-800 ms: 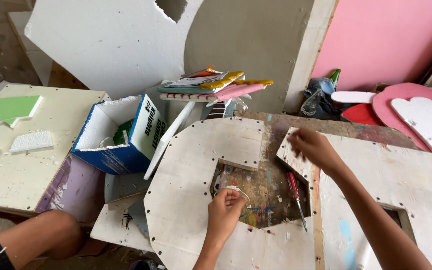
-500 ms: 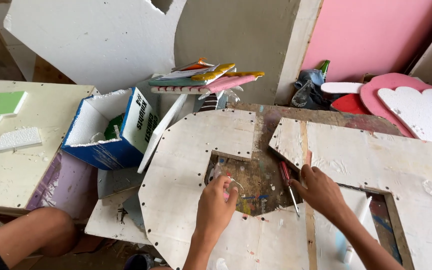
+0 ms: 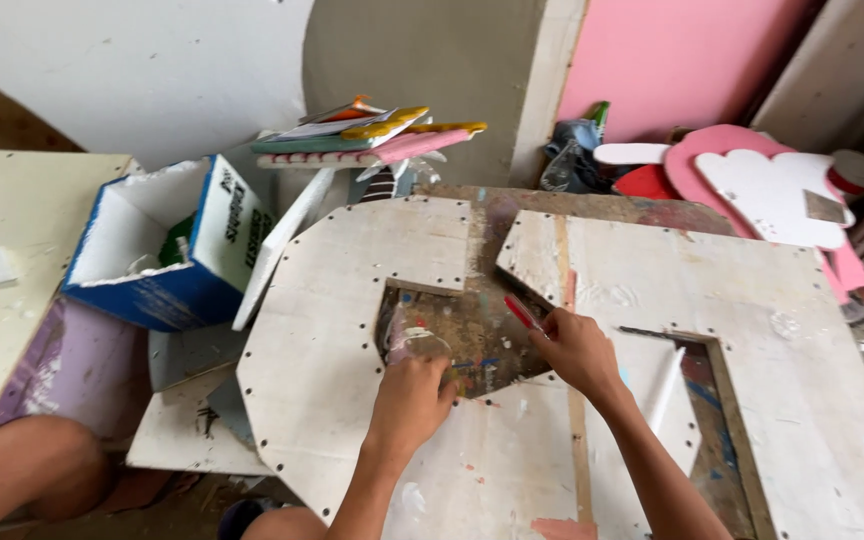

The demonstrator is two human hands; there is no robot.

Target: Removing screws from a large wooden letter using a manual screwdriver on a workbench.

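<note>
We count two rough white boards (image 3: pixel 352 330) with dotted edges on the counter (image 3: pixel 592 205) | one blue-and-white carton (image 3: pixel 167 255) standing open at left | our right hand (image 3: pixel 572 348), grip clenched on one slim red tool (image 3: pixel 524 313) | our left hand (image 3: pixel 412 395) grasping one clear plastic piece (image 3: pixel 414 343) over the cutout.
</note>
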